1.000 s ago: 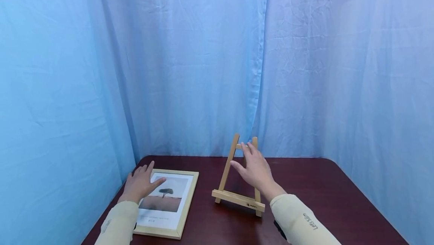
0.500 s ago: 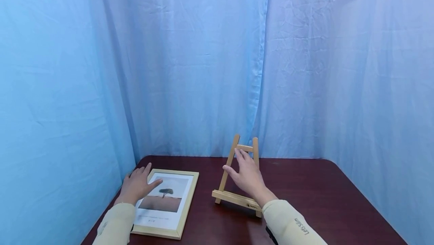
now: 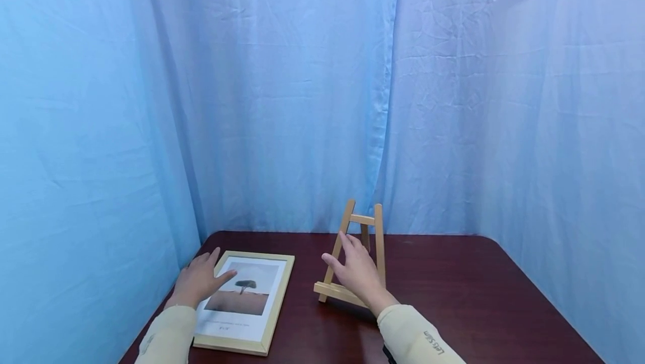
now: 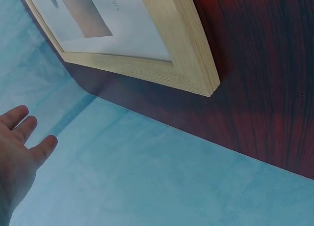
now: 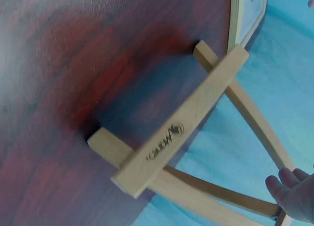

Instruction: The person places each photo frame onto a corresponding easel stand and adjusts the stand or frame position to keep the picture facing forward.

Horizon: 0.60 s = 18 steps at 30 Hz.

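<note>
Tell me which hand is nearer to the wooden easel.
Right. The right hand is close in front of the easel in the head view; the left hand is farther off, by the left side of the picture frame.

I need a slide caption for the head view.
Left hand near a framed tree picture, right hand near a wooden easel standing on a dark table.

place: curtained-off booth; home, office or lab cannot be told | enclosure: pale-blue curtains hung left, right and behind, creased, meeting along a vertical line at the back | furniture: dark reddish-brown wood-grain worktop, far corners rounded, fabric hanging close around its edges
</note>
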Each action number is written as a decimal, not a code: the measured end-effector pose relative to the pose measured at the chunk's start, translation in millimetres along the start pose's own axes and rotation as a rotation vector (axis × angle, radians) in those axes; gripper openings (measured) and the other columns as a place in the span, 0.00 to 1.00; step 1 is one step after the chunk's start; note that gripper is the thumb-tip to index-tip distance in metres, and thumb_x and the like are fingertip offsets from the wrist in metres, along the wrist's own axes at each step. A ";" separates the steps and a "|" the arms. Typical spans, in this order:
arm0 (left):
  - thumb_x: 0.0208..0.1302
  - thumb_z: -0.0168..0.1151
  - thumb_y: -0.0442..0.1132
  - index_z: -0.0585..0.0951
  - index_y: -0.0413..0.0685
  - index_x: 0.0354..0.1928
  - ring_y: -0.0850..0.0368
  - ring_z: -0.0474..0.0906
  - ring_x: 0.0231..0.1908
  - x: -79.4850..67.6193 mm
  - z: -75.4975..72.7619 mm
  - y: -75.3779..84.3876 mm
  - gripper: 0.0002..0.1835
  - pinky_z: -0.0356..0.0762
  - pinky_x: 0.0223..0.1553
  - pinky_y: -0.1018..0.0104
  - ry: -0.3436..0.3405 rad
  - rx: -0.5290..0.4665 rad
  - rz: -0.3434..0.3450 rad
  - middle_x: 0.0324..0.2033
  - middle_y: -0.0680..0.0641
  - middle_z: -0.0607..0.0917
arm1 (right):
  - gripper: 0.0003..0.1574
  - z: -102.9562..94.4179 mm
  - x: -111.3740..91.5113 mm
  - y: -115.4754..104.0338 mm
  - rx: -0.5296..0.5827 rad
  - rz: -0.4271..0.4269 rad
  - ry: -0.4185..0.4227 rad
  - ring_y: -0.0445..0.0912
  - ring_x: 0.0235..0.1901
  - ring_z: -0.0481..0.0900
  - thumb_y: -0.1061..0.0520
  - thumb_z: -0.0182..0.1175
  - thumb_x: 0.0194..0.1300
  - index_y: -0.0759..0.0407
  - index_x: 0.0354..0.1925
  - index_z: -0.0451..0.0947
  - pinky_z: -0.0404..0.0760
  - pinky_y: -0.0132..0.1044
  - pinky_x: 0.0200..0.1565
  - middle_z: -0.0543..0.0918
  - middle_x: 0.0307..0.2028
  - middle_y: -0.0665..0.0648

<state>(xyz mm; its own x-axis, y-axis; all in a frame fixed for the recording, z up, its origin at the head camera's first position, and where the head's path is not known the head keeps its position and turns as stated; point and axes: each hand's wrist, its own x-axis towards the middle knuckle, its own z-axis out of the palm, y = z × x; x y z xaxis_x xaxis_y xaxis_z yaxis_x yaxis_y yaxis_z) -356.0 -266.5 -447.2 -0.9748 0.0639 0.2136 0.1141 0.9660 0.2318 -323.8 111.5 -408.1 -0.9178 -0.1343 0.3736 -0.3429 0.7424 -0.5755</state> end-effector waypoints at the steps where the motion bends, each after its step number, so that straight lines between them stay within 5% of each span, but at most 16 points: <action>1: 0.60 0.52 0.76 0.61 0.31 0.72 0.26 0.61 0.65 0.0 0.2 -0.8 0.57 0.60 0.59 0.28 -0.005 -0.005 -0.005 0.66 0.24 0.66 | 0.49 2.0 -0.9 -0.3 0.008 0.001 0.000 0.63 0.68 0.63 0.34 0.55 0.70 0.59 0.76 0.57 0.66 0.62 0.63 0.63 0.70 0.67; 18: 0.58 0.51 0.78 0.59 0.29 0.72 0.25 0.61 0.64 -4.8 3.7 -15.4 0.60 0.60 0.60 0.30 -0.065 -0.036 -0.058 0.65 0.22 0.65 | 0.48 37.0 -10.6 -4.4 0.123 0.058 -0.013 0.63 0.66 0.66 0.35 0.57 0.70 0.61 0.74 0.59 0.68 0.60 0.62 0.65 0.69 0.67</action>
<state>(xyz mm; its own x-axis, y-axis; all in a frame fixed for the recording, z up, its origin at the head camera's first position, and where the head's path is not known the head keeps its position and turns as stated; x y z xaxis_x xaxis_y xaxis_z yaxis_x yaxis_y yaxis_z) -353.8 -280.8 -455.3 -0.9902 0.0258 0.1372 0.0633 0.9589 0.2765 -320.0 85.4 -436.4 -0.9389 -0.1025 0.3286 -0.3107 0.6635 -0.6806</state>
